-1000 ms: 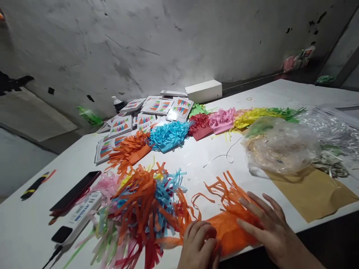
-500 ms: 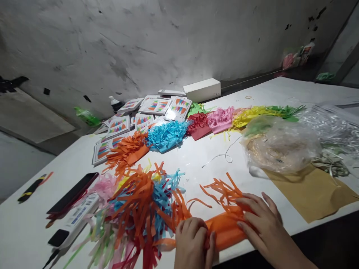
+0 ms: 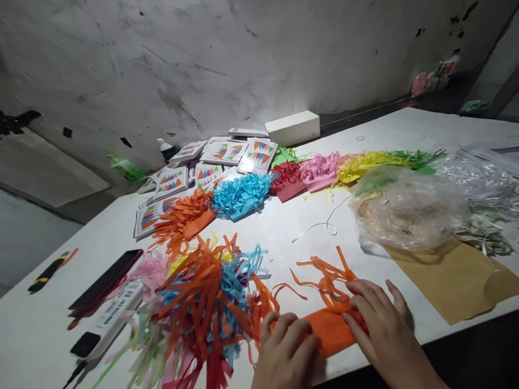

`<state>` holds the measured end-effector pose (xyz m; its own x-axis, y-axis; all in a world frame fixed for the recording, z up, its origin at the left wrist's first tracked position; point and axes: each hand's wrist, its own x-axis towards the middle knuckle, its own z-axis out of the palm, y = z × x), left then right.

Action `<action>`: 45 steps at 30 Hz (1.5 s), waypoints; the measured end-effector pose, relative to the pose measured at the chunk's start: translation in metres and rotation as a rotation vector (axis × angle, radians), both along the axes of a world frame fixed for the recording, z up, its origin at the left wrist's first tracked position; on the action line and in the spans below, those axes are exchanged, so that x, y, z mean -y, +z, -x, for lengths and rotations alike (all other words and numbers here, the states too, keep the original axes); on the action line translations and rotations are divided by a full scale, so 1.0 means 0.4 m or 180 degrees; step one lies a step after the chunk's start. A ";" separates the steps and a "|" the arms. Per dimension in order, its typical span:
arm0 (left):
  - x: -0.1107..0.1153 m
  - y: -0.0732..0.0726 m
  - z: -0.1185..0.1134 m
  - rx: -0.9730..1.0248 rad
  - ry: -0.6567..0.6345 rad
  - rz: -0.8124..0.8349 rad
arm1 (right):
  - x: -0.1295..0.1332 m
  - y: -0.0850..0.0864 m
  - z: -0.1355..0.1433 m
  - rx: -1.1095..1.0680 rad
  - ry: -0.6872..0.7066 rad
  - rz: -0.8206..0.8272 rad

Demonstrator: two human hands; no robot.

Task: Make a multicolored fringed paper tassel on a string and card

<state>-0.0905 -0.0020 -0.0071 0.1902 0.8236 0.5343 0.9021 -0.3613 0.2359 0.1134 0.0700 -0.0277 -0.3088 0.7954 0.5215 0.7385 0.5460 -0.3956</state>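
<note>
A sheet of orange tissue paper (image 3: 330, 329), cut into loose strips along its far side, lies on the table before me. My left hand (image 3: 286, 348) is at its left end, fingers curled down over the edge. My right hand (image 3: 379, 324) grips the right end, thumb on the plain band and fingers around the base of the strips; the smallest finger stands apart. Left of my hands is a heap of mixed fringed tissue tassels (image 3: 198, 297) in orange, blue, pink and green.
Behind lie folded fringes in orange, blue (image 3: 243, 197), red, pink and yellow. Packaged sets (image 3: 170, 182) and a white box (image 3: 292, 128) stand by the wall. Plastic bags (image 3: 409, 208) and brown paper (image 3: 454, 281) are right; a power strip (image 3: 107, 319), phone (image 3: 106, 281) and cutter (image 3: 48, 273) left.
My left hand has shifted slightly, its fingers now more spread over the paper's left end. My right hand and the orange strips have moved a little to the right.
</note>
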 end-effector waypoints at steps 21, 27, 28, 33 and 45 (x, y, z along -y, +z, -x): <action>-0.034 0.023 0.015 0.0222 0.0769 0.1501 | -0.076 0.093 0.056 0.0793 0.1249 0.0676; -0.043 0.000 0.025 0.0271 0.0133 0.1160 | -0.079 0.119 0.045 0.0627 0.1543 0.0841; -0.040 -0.008 0.026 0.0262 0.0007 0.0984 | -0.076 0.119 0.041 0.0581 0.1599 0.0844; -0.018 -0.024 0.026 0.0283 -0.0227 0.0481 | -0.053 0.098 0.020 0.0452 0.1833 0.0710; 0.018 0.025 0.020 -0.0360 -0.0609 0.0166 | 0.025 0.031 -0.034 0.0338 0.1707 -0.0650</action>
